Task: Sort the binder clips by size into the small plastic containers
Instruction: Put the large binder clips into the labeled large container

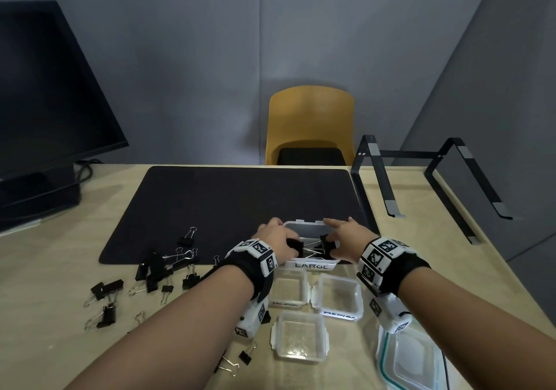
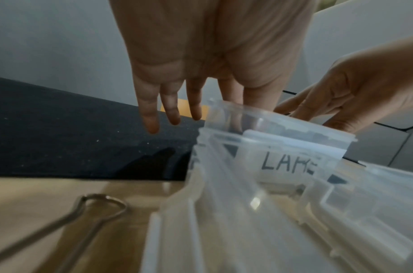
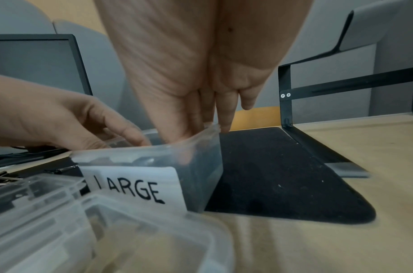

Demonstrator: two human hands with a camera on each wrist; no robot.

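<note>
A clear container labelled LARGE (image 1: 313,266) stands at the near edge of the black mat (image 1: 225,203), with silver clip handles showing inside. Both hands reach into it from above. My left hand (image 1: 287,242) pinches a large black binder clip (image 1: 294,245) at the container's left side. My right hand (image 1: 334,237) holds another large black clip (image 1: 325,241) at its right side. In both wrist views the container wall (image 2: 291,164) (image 3: 135,184) hides the thumb and forefinger tips. Several loose clips of mixed sizes (image 1: 156,266) lie on the table to the left.
Two empty containers marked medium (image 1: 288,288) (image 1: 338,298) and a third empty one (image 1: 301,337) sit in front of the LARGE one. A bigger green-sealed tub (image 1: 412,359) is near right. A monitor (image 1: 45,103) stands far left, a black laptop stand (image 1: 421,179) far right, a yellow chair (image 1: 310,124) beyond.
</note>
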